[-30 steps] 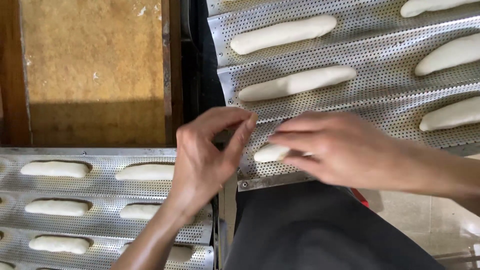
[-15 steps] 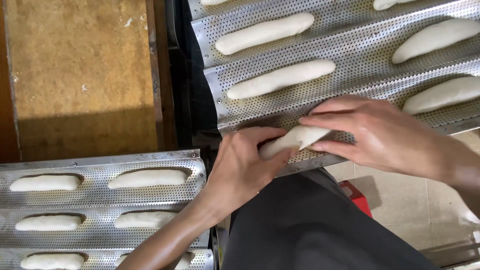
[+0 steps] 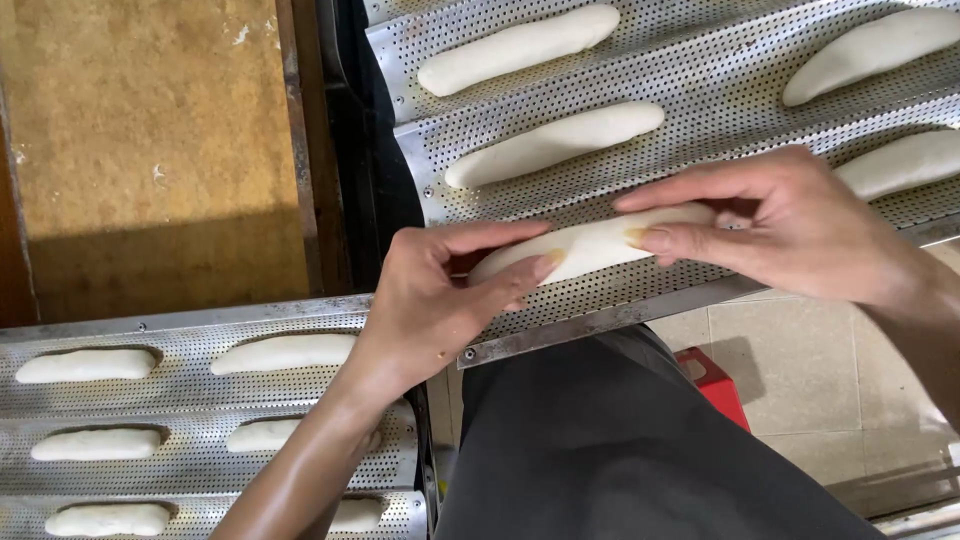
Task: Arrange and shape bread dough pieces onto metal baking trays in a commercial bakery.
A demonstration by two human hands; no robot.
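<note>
Where it was bunched earlier, dough piece [image 3: 590, 245] now stretched longer, both hands' fingers [image 3: 520, 275] clamped on its ends

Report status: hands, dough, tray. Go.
Left hand and right hand both pinching one long white dough piece. Dough over nearest groove of perforated metal baking tray. Nothing obstructing.

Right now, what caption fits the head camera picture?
Two hands hold a dough stick over a tray.

The left hand [image 3: 440, 300] and the right hand [image 3: 790, 225] held one long dough piece [image 3: 590, 245] over the perforated tray [image 3: 720, 75].
</note>
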